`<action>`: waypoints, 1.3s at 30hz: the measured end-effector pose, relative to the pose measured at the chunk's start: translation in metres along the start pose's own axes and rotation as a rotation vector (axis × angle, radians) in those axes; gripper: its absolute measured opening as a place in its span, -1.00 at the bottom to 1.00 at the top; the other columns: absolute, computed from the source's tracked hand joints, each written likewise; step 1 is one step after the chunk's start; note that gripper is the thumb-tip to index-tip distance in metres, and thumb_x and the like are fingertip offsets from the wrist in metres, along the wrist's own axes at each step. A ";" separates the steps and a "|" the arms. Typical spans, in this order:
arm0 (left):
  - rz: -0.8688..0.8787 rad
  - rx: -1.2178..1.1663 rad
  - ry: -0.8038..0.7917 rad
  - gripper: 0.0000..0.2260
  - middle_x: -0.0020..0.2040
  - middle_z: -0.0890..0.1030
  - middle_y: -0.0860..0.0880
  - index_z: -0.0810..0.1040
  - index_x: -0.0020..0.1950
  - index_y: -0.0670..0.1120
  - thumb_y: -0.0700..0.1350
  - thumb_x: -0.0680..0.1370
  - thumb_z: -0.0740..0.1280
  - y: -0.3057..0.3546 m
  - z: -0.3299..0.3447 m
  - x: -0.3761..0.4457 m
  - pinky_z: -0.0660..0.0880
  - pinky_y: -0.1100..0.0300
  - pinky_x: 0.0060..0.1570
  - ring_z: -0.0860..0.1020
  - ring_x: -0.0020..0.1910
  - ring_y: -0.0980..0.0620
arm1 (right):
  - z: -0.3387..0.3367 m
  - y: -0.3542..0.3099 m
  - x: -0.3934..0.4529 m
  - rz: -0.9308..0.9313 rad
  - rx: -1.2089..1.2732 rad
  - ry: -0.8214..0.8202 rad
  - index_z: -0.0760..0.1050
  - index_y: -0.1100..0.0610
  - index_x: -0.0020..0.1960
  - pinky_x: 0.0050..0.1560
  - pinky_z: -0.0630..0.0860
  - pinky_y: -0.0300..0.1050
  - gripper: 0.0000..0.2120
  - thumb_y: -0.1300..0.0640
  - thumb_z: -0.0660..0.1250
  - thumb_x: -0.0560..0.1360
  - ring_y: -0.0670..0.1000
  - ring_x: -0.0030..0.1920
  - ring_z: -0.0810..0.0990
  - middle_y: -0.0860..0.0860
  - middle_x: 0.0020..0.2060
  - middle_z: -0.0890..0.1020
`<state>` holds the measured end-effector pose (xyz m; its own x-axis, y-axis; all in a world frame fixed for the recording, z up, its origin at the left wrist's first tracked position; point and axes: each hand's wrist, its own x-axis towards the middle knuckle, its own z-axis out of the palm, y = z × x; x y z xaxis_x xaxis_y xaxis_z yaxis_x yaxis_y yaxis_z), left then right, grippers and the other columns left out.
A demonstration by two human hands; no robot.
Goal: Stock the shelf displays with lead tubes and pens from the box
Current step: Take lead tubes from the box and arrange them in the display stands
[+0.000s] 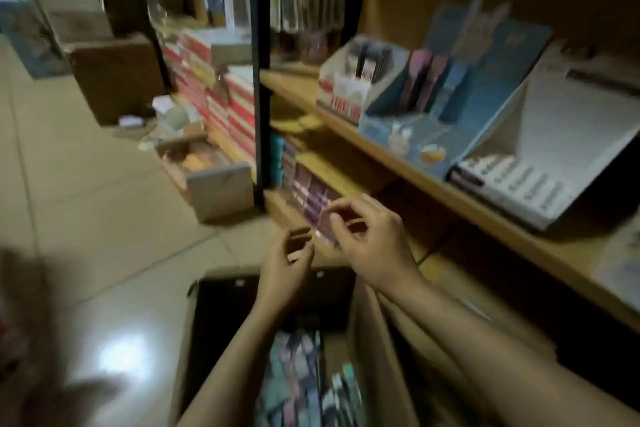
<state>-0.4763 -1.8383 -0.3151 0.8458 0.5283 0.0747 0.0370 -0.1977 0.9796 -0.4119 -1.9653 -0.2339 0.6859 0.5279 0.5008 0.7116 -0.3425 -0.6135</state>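
Observation:
An open cardboard box (192, 329) stands on the floor below me, with several blurred packs (298, 378) of stationery inside. Both hands hover above its far end, at the lower shelf. My right hand (372, 243) has its fingers curled at the near end of a row of purple packs (310, 196) on that shelf; blur hides whether it pinches one. My left hand (285, 262) hangs loosely curled beside it and holds nothing visible. On the upper shelf (391, 163) stand a white-and-red display (341, 99), a blue display (429, 125) and a white tray display (519, 180).
A black upright post (259, 80) edges the shelf unit on the left. Behind it are stacks of red-and-white boxes (221, 90). A small open carton (221, 191) and brown boxes (116, 80) sit on the tiled floor (86, 218).

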 end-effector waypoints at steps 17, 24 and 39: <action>-0.637 0.397 -0.020 -0.57 0.26 0.53 -0.03 0.44 0.35 -0.04 -0.16 0.50 0.43 -0.201 0.013 -0.140 0.41 0.29 0.07 0.49 0.20 0.06 | 0.144 0.119 -0.209 1.079 -0.007 -0.604 0.49 0.19 0.26 -0.08 0.49 -0.19 -0.70 0.14 0.37 0.55 0.03 -0.06 0.60 0.07 0.00 0.66; -0.398 0.808 -0.258 -0.58 0.58 0.11 0.12 0.26 0.52 0.08 -0.01 0.65 0.15 -0.220 0.031 -0.145 0.25 0.06 0.42 0.13 0.44 -0.12 | 0.179 0.124 -0.208 1.087 -0.090 -0.518 0.55 0.14 0.10 -0.19 0.45 -0.22 -0.74 0.00 0.42 0.51 0.00 -0.15 0.61 0.03 -0.12 0.69; -0.526 0.333 0.017 -0.81 0.02 0.57 0.12 0.55 0.15 -0.01 -0.09 0.55 0.38 -0.194 0.020 -0.151 0.45 0.44 -0.07 0.54 0.04 0.15 | 0.143 0.109 -0.229 1.531 0.306 -0.299 0.59 0.18 0.02 -0.19 0.61 -0.19 -0.91 0.29 0.35 0.54 0.00 -0.21 0.63 0.11 -0.14 0.66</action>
<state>-0.6004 -1.8964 -0.5199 0.6607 0.6373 -0.3966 0.6129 -0.1531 0.7752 -0.5130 -2.0122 -0.5025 0.6148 -0.0145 -0.7886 -0.6746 -0.5276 -0.5163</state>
